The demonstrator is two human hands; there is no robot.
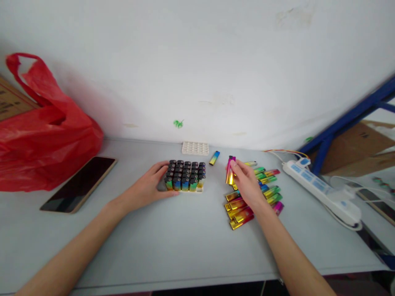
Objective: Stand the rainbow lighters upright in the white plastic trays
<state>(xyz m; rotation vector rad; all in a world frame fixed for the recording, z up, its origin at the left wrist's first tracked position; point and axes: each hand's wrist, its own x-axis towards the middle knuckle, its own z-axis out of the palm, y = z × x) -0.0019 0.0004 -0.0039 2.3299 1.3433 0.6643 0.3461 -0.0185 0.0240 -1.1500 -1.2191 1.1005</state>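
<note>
Rows of black-topped lighters (185,181) stand upright in a white plastic tray (200,190), whose front right corner shows bare. My left hand (151,181) grips the left side of this tray, thumb along the front and fingers at the left rear. Between the thumb and fingers of my right hand (247,181), a shiny pink and gold lighter (230,169) is held above the table. Under and around that hand lies a pile of metallic lighters (242,213) in gold, red, green and pink. One blue and yellow lighter (214,158) lies alone between the tray and the pile.
A second white holed tray (195,148) lies against the wall. On the left are a red plastic bag (52,135) and a phone (78,185). A white power strip (322,193) with cables, a blue metal frame (348,109) and a cardboard box (359,144) stand at the right.
</note>
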